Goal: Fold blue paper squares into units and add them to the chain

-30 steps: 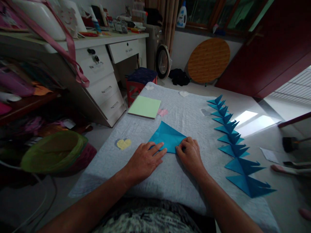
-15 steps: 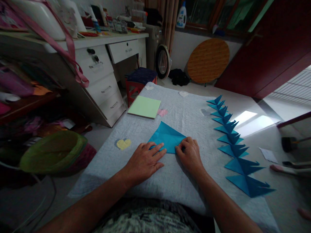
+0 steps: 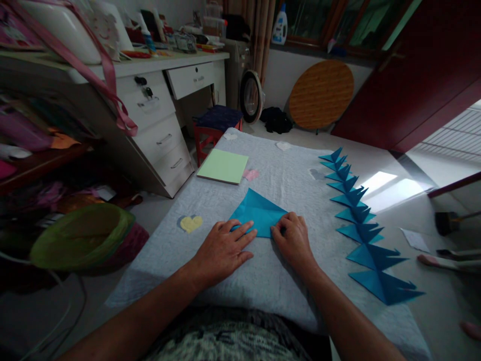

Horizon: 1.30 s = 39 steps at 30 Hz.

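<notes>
A folded sheet of blue origami paper (image 3: 259, 213) lies on the cloth-covered table in front of me, one corner pointing away. My left hand (image 3: 227, 248) rests flat on its near left part, fingers spread. At the near right corner, my right hand (image 3: 293, 238) pinches the paper's edge between thumb and curled fingers. Farther off to the left is a square stack of light green paper (image 3: 224, 166). Along the table's right side stand several folded blue paper cranes (image 3: 361, 233) in a row.
The grey tablecloth (image 3: 285, 175) bears heart patches, among them a yellow heart (image 3: 191, 223). Left of the table are a lined waste bin (image 3: 82, 235) and a desk with drawers (image 3: 150, 115). A stool (image 3: 218, 118) stands beyond the far left edge.
</notes>
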### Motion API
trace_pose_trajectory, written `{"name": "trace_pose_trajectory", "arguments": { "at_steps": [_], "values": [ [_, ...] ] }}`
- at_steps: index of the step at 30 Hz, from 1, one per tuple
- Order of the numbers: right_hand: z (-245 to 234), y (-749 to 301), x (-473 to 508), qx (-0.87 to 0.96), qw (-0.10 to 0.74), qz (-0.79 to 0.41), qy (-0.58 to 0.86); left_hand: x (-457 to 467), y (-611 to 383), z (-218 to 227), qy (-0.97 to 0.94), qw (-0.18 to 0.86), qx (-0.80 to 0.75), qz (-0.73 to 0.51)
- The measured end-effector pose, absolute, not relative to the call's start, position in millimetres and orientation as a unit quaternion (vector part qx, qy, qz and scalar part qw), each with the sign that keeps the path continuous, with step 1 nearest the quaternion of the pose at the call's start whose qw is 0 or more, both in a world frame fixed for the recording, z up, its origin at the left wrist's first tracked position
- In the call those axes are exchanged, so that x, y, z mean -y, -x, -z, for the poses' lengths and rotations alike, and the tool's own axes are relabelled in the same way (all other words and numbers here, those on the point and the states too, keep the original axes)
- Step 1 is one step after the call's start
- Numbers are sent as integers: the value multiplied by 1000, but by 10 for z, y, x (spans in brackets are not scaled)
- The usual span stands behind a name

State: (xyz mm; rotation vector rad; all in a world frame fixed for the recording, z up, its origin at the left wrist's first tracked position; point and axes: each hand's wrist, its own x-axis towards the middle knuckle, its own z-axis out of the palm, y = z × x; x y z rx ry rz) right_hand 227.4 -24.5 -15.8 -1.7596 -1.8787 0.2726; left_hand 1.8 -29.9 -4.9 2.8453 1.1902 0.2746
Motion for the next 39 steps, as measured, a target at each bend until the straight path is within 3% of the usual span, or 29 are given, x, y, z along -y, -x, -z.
{"name": "trace_pose_trajectory", "arguments": {
  "at_steps": [9, 14, 17, 26, 33, 39],
  "values": [
    [108, -2242, 303, 708, 288, -52, 643, 295, -31, 30, -919, 29, -382, -93],
    [23, -2203, 415, 798, 338, -64, 495, 301, -41, 33, -917, 29, -387, -94],
    [19, -2167, 434, 851, 289, -121, 422, 305, -48, 20, -916, 31, -389, -93],
    [-11, -2101, 424, 865, 191, -96, 453, 303, -47, 12, -914, 42, -391, -103],
    [-202, -2004, 395, 882, 72, -36, 464, 252, 53, 41, -862, 164, -434, -202],
    [-237, -1952, 401, 892, 48, -8, 449, 200, 109, 47, -768, 238, -522, -284]
  ]
}}
